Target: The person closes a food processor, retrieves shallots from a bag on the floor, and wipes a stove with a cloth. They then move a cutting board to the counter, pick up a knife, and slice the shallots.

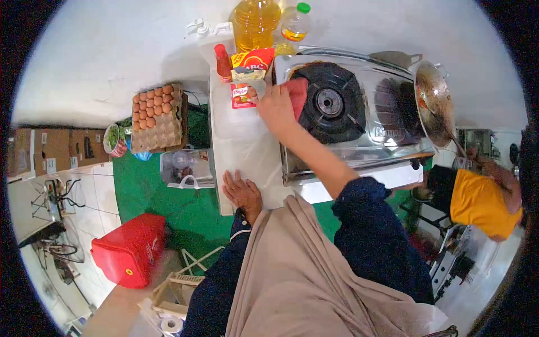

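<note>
Beige fabric (281, 269) hangs down my front, between dark blue sleeves (373, 224). Beyond it, my left hand (243, 194) rests palm down and spread on the white counter (247, 146), holding nothing. My right hand (276, 110) reaches farther out, its fingers grasping the red cloth (297, 96), which lies at the stove's (295, 163) left side, against the black burner (329, 102). Just left of those fingers I see a red packet (243, 97); behind it stand a red bottle (222, 63) and, farther back, a jug (256, 25) of yellow oil. Left of the counter, brown eggs (154, 105) sit in a stacked carton (152, 136). At the stove's right, a wok (425, 92) holds a long-handled utensil (451, 135). Past it, another person (484, 196) in yellow has a hand near that handle.
</note>
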Tool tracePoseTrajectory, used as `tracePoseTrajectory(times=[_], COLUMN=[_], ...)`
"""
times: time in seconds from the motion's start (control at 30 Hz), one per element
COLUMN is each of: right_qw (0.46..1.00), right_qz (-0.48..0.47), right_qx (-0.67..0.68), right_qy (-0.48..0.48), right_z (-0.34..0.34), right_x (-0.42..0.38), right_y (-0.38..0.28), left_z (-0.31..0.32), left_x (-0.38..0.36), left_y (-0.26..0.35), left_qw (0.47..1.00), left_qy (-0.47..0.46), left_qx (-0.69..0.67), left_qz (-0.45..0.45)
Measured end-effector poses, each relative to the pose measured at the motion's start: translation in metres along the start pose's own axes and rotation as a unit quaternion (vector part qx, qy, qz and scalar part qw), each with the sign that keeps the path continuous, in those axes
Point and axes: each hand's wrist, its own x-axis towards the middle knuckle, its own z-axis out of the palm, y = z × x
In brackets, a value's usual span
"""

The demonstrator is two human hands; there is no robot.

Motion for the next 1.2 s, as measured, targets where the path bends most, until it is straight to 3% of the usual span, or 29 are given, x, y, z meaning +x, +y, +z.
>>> tracePoseTrajectory(times=[0.07,0.13,0.2,0.27,0.37,0.47,0.53,0.57,0.6,0.63,0.67,0.7,0.73,0.77,0.8,0.83,0.87,0.93,0.97,1.0,1.1,1.13,1.17,1.2], right_qw=[0.992,0.988,0.987,0.971,0.939,0.823,0.743,0.773,0.714,0.761,0.769,0.817,0.824,0.824,0.828,0.874,0.889,0.911,0.904,0.897,0.828,0.817,0.806,0.855], right_qz=[-0.045,-0.062,-0.049,-0.048,-0.002,0.177,0.434,0.452,0.535,0.535,0.549,0.501,0.497,0.489,0.513,0.444,0.431,0.314,0.293,0.295,0.372,0.396,0.419,0.410], right_qx=[0.059,0.102,0.150,0.194,0.325,0.539,0.497,0.444,0.450,0.352,0.296,0.224,0.201,0.204,0.183,0.016,0.100,0.237,0.299,0.325,0.419,0.417,0.415,0.311], right_qy=[-0.106,-0.102,-0.028,-0.130,-0.110,-0.036,-0.112,-0.026,0.039,0.104,0.141,0.177,0.181,0.199,0.132,0.195,0.117,0.121,0.085,0.057,0.002,0.027,0.052,0.063], right_z=[-0.003,-0.016,-0.023,-0.043,-0.064,-0.104,-0.119,-0.116,-0.112,-0.119,-0.113,-0.094,-0.088,-0.065,-0.014,0.035,0.019,-0.018,-0.022,-0.018,-0.028,-0.016,-0.006,-0.002], right_x=[-0.034,-0.072,-0.120,-0.158,-0.227,-0.291,-0.330,-0.350,-0.360,-0.357,-0.358,-0.367,-0.358,-0.357,-0.376,-0.379,-0.361,-0.337,-0.345,-0.358,-0.372,-0.385,-0.399,-0.413], right_y=[-0.007,-0.020,-0.038,-0.045,-0.038,0.022,0.076,0.114,0.151,0.188,0.221,0.255,0.276,0.293,0.304,0.287,0.263,0.234,0.235,0.250,0.321,0.344,0.368,0.396], left_z=[-0.001,-0.001,0.003,0.015,0.023,0.009,0.007,0.011,0.016,0.024,0.026,0.026,0.023,0.021,0.027,0.024,0.022,0.053,0.031,0.047,0.048,0.048,0.037,0.025], left_x=[0.001,0.002,-0.003,-0.004,-0.005,-0.003,-0.003,-0.003,-0.003,-0.005,-0.004,-0.004,-0.003,-0.002,0.001,0.000,0.000,0.005,0.006,0.008,0.016,0.020,0.021,0.023], left_y=[0.000,-0.002,-0.005,-0.009,-0.013,-0.003,-0.001,-0.004,-0.008,-0.015,-0.020,-0.020,-0.018,-0.016,-0.028,-0.025,-0.022,-0.060,-0.041,-0.061,-0.078,-0.084,-0.077,-0.067], left_qw=[1.000,1.000,0.999,0.998,0.998,0.997,0.996,0.996,0.995,0.989,0.991,0.993,0.991,0.989,0.988,0.985,0.981,0.986,0.969,0.989,0.995,0.992,0.962,0.902], left_qy=[-0.006,0.001,0.002,0.002,0.044,0.045,0.046,0.041,0.037,0.058,0.056,0.053,0.065,0.077,0.061,0.078,0.096,0.097,0.085,0.064,-0.017,-0.054,-0.073,-0.088], left_qx=[-0.001,0.017,0.038,0.055,0.027,0.046,0.061,0.072,0.084,0.125,0.108,0.091,0.091,0.091,0.112,0.106,0.100,-0.056,0.166,-0.085,0.016,0.045,0.209,0.365], left_qz=[0.003,0.013,0.014,0.015,0.031,0.040,0.039,0.036,0.033,0.049,0.050,0.051,0.067,0.084,0.086,0.111,0.135,0.125,0.165,0.105,0.102,0.103,0.161,0.214])
